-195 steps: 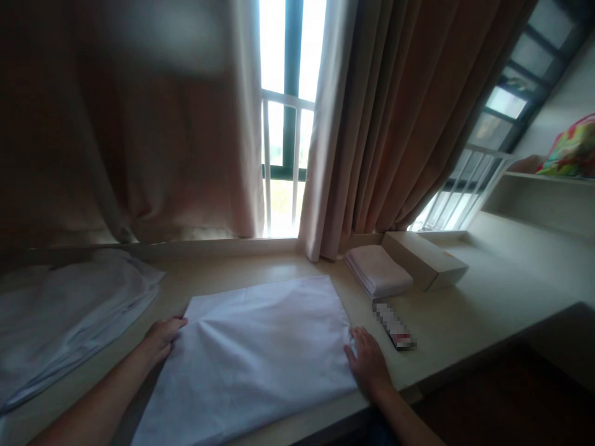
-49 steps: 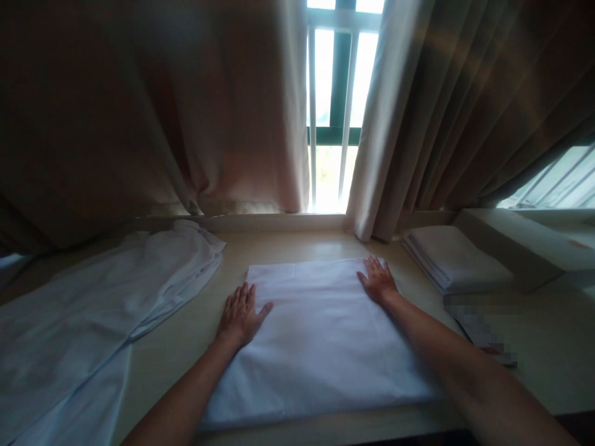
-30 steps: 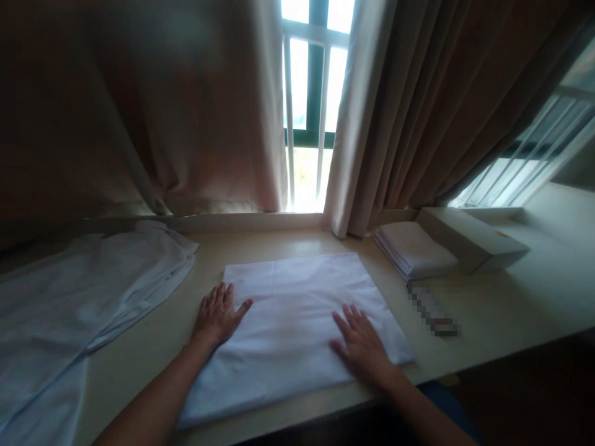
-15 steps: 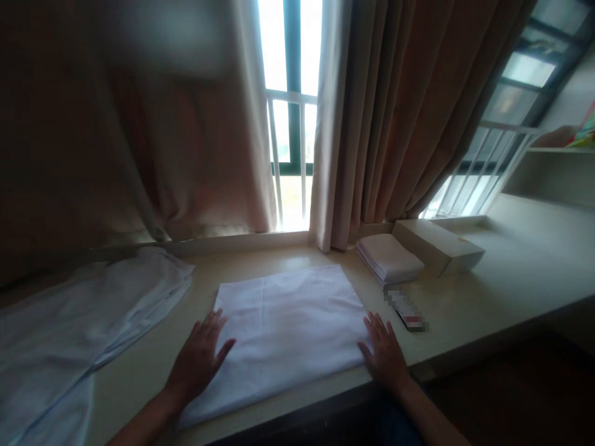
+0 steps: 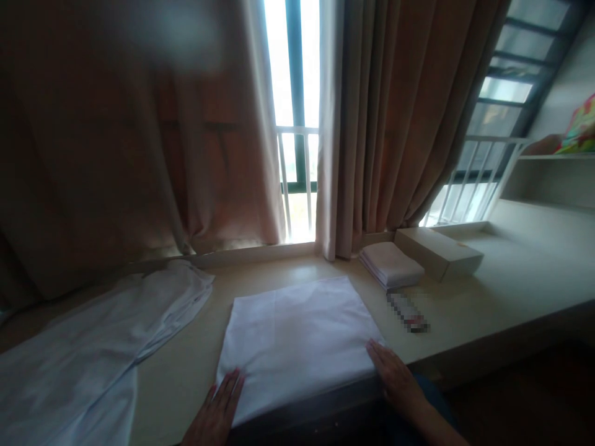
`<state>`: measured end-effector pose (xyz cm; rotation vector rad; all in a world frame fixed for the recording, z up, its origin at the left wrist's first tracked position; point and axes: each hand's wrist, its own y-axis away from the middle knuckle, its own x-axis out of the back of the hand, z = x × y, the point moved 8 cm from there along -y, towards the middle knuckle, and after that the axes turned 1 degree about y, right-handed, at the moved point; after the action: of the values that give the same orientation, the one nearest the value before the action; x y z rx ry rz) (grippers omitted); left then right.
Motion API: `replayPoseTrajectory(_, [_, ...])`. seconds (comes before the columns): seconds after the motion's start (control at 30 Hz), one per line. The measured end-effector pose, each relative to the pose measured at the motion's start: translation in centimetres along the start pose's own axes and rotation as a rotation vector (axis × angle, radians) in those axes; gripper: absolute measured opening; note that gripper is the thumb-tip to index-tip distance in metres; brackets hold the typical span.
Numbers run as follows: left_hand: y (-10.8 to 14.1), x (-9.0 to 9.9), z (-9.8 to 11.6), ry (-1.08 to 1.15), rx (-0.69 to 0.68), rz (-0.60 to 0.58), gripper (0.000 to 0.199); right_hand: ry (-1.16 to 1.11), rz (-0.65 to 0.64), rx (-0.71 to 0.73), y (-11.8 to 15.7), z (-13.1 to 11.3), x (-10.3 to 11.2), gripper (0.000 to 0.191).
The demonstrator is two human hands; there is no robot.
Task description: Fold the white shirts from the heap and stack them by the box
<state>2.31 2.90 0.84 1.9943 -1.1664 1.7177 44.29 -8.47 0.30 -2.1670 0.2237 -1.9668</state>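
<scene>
A white folded cloth [image 5: 302, 341] lies flat on the pale counter [image 5: 176, 365], close to its front edge. On the cloth's near left corner rests my left hand [image 5: 218, 402], its fingers stretched out and the wrist cut off by the frame's bottom. My right hand [image 5: 393, 371] lies at the cloth's near right corner, fingers extended and close together, the thumb hidden. Neither hand grasps anything. Light creases run over the cloth near my left fingertips.
Loose white fabric [image 5: 106, 328] is heaped on the left. At the back right sit a small folded white stack [image 5: 391, 265] and a pale box [image 5: 439, 254]. A blurred-out flat object [image 5: 408, 311] lies before the stack. Brown curtains [image 5: 395, 111] hang behind.
Both hands have slid toward me along the cloth's sides, to its near corners. The view has tilted up and shifted left a little.
</scene>
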Motion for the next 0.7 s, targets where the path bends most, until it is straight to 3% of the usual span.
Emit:
replayPoseTrajectory(0.13, [1.1, -1.0, 0.1, -0.074, 0.016, 0.036, 0.082, 0.080, 0.083, -0.034, 0.7, 1.1, 0.2, 0.077])
replayPoseTrajectory(0.3, [2.4, -2.4, -0.4, -0.086, 0.023, 0.078, 0.076, 0.157, 0.127, 0.026, 1.3, 1.0, 0.3, 0.062])
replayPoseTrajectory(0.5, [3.4, -1.3, 0.3, -0.168, -0.076, 0.203, 0.088, 0.215, 0.250, 0.004, 1.6, -0.2, 2.1, 0.046])
replayPoseTrajectory(0.7, [4.7, -1.4, -0.2, -0.152, -0.159, 0.225, 0.073, 0.138, 0.315, 0.063, 2.6, -0.3, 2.5, 0.037])
